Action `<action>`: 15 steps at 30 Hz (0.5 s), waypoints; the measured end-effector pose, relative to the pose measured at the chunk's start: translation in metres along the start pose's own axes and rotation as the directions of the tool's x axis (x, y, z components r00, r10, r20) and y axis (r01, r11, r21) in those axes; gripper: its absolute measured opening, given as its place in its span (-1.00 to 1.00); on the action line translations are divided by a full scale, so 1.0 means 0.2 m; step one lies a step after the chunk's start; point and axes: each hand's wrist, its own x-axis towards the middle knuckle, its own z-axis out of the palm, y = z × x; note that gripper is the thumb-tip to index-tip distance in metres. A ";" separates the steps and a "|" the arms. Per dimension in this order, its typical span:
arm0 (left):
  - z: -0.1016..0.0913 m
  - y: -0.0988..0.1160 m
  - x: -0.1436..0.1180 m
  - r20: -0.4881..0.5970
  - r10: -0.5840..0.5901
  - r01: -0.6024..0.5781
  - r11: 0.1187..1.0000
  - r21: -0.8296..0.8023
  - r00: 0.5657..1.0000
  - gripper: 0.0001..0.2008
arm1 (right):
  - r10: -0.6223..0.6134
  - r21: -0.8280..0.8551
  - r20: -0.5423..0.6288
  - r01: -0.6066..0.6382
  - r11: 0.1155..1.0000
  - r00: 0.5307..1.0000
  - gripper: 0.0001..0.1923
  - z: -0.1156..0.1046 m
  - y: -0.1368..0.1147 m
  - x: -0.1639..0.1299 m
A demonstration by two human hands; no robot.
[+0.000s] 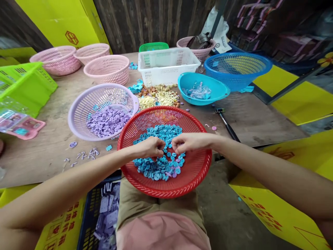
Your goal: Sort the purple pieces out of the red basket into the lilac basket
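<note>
A red plastic basket (200,170) rests on my lap against the table edge. Inside lies a heap of small round blue plastic pieces (153,168), with a few pinkish-purple ones (173,171) among them near the front. My left hand (152,147) is over the left part of the heap, its fingers curled in a pinch. Facing it from the right, my right hand (186,142) is also closed, fingertips down at the pieces. Whatever the fingertips hold is hidden or too small to make out.
A lilac basket (78,119) of purple round pieces stands left of the red one. Behind are a white basket (169,69), a turquoise bowl (187,95) and a blue basket (239,78). A hammer (227,125) lies at right. Yellow boxes (286,187) flank my legs.
</note>
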 end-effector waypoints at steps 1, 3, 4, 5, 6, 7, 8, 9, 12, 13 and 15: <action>0.01 0.01 0.00 0.000 0.023 -0.023 1.000 0.012 1.000 -0.90 | 0.028 -0.180 -0.018 -0.030 0.983 0.999 -0.90 0.03 -0.01 0.01; 0.04 0.04 -0.02 0.027 0.110 -0.113 0.987 0.119 0.994 -0.77 | 0.086 -0.444 -0.063 -0.105 0.890 0.994 -0.83 0.11 -0.02 0.04; 0.06 0.06 -0.02 0.055 0.151 -0.159 0.964 0.212 0.987 -0.73 | 0.113 -0.517 -0.079 -0.138 0.845 0.990 -0.79 0.14 -0.03 0.05; 0.09 0.07 -0.03 0.087 0.169 -0.188 0.928 0.323 0.982 -0.71 | 0.141 -0.564 -0.084 -0.163 0.809 0.986 -0.75 0.17 -0.04 0.06; 0.12 0.09 -0.03 0.112 0.164 -0.197 0.878 0.436 0.980 -0.71 | 0.166 -0.600 -0.085 -0.183 0.779 0.982 -0.74 0.19 -0.04 0.06; 0.14 0.09 -0.03 0.122 0.147 -0.190 0.820 0.540 0.982 -0.72 | 0.189 -0.631 -0.093 -0.205 0.748 0.978 -0.74 0.20 -0.04 0.06; 0.15 0.09 -0.03 0.116 0.125 -0.170 0.762 0.625 0.985 -0.73 | 0.209 -0.660 -0.111 -0.229 0.715 0.972 -0.75 0.20 -0.04 0.07; 0.16 0.08 -0.02 0.104 0.107 -0.149 0.714 0.684 0.989 -0.73 | 0.229 -0.684 -0.135 -0.258 0.682 0.964 -0.74 0.19 -0.03 0.06; 0.15 0.04 -0.01 0.072 0.093 -0.116 0.660 0.742 0.993 -0.73 | 0.258 -0.713 -0.202 -0.322 0.623 0.945 -0.70 0.14 -0.02 0.05; 0.13 0.03 -0.01 0.066 0.087 -0.108 0.664 0.740 0.994 -0.72 | 0.244 -0.706 -0.210 -0.319 0.632 0.947 -0.71 0.12 -0.02 0.05; 0.11 0.01 -0.02 0.058 0.077 -0.094 0.673 0.734 0.995 -0.69 | 0.180 -0.681 -0.209 -0.275 0.679 0.961 -0.71 0.11 -0.01 0.05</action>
